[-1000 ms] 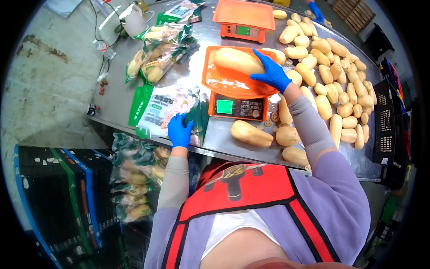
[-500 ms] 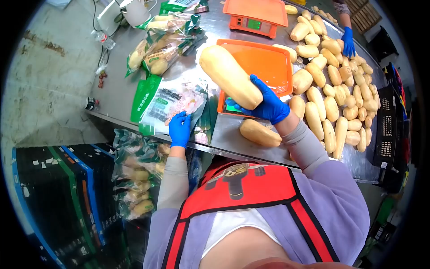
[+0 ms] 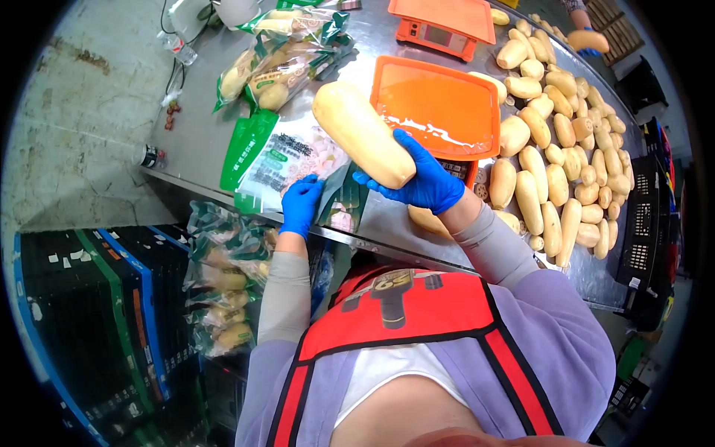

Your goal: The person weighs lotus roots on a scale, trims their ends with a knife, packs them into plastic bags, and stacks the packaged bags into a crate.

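Note:
My right hand [image 3: 424,179], in a blue glove, is wrapped around the lower end of a large pale lotus root [image 3: 361,134]. The root tilts up to the left, over the table between the scale and the packaging bags. My left hand [image 3: 301,203], also blue-gloved, pinches the near edge of a printed plastic bag [image 3: 287,164] with a green end, lying flat on the table. Another lotus root [image 3: 430,221] lies partly hidden under my right wrist. Just beyond the held root stands a scale with an orange tray [image 3: 439,104].
Loose lotus roots [image 3: 555,179] cover the table's right side. Filled bags [image 3: 279,71] lie at the back left, and more filled bags [image 3: 223,298] sit below the table edge. A second orange scale [image 3: 443,26] stands behind. A co-worker's gloved hand [image 3: 590,52] holds a root.
My right hand has brought the lotus root left and nearer, toward the bag. My left hand has shifted slightly along the bag's edge. The co-worker's hand has moved back and now holds a root.

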Motion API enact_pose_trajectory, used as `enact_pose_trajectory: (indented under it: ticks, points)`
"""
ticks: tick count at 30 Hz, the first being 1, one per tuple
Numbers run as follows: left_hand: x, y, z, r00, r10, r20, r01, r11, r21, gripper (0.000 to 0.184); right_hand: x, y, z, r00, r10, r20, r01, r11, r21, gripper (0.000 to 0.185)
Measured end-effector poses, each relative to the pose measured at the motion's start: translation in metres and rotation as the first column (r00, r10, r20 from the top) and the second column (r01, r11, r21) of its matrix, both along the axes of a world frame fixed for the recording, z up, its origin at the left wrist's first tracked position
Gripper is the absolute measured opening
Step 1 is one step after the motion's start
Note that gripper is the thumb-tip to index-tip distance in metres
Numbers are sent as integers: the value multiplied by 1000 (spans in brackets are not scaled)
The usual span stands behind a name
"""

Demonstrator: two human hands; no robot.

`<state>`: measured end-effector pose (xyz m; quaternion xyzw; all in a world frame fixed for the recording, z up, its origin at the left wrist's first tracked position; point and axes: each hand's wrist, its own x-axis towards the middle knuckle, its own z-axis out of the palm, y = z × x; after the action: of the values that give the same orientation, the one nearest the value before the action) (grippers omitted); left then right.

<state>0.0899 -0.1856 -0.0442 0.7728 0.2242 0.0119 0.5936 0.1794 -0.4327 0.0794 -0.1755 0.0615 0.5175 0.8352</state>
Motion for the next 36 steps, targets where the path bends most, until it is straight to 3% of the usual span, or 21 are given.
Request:
enact_pose_trajectory:
  ticks: [5,7,9,12,13,15,16,18,20,21,22,24,25,26,27,28,30,31,33,35,36]
  points:
    - [1,-2,7,1000,-27,-6,26,1000,-16,29,-5,5,-3,1000,8,-22,-8,1000,-5,61]
    - [2,-7,19,996,-84,-33,84,996,16,32,-9,5,1,993,10,115,-6,999,-33,61]
    - [1,-29,37,1000,19,19,-9,907,-421,40,-17,0,-2,984,-11,177,26,996,-82,61]
    - [14,-56,57,973,-110,205,187,895,-406,52,-26,-15,2,942,8,335,63,977,-202,65]
    - [19,-66,69,951,-154,269,254,884,-393,56,-29,-19,3,865,-5,501,144,960,-239,67]
    - [23,-90,113,971,189,147,7,593,-805,69,-34,-33,16,726,12,688,255,924,-285,74]
    - [26,-92,121,978,156,140,43,507,-861,85,-36,-42,13,728,-6,685,278,917,-287,74]
    - [34,-85,126,982,-63,177,184,115,-976,86,-38,-61,7,474,-3,881,461,853,-245,74]
    - [40,-90,129,965,-201,170,190,82,-978,80,-38,-90,19,405,80,911,515,803,-299,79]
    - [45,-89,124,785,-489,380,590,405,-698,69,-38,-105,24,291,149,945,501,817,-284,81]
    - [51,-91,117,496,-779,384,867,464,-181,58,-39,-122,27,177,222,959,491,825,-281,82]
    - [54,-121,136,500,-825,262,751,263,-606,51,-45,-147,43,-130,343,930,590,781,-205,71]
    - [55,-136,146,499,-849,171,608,203,-767,48,-51,-154,48,-159,397,904,592,771,-235,70]
    - [64,-138,139,299,-953,41,774,217,-594,50,-58,-159,53,-190,447,874,591,763,-262,69]
    - [71,-153,142,212,-977,-7,737,164,-656,64,-67,-162,61,-168,508,845,620,721,-310,70]
    - [75,-158,140,118,-969,217,727,-65,-684,79,-75,-165,56,-152,519,841,647,696,-312,70]
    - [72,-189,144,73,-991,113,777,-14,-629,96,-88,-169,43,-32,413,910,767,594,-242,71]
    - [71,-197,144,143,-982,122,679,8,-734,95,-94,-175,45,118,407,906,823,470,-318,70]
    - [69,-206,131,252,-960,124,665,78,-743,94,-106,-210,8,143,313,939,966,163,-202,62]
    - [68,-216,121,322,-937,137,629,104,-770,93,-125,-255,-13,426,123,896,902,-138,-409,46]
    - [69,-215,100,358,-918,168,538,57,-841,91,-140,-288,-44,506,275,817,845,-346,-407,40]
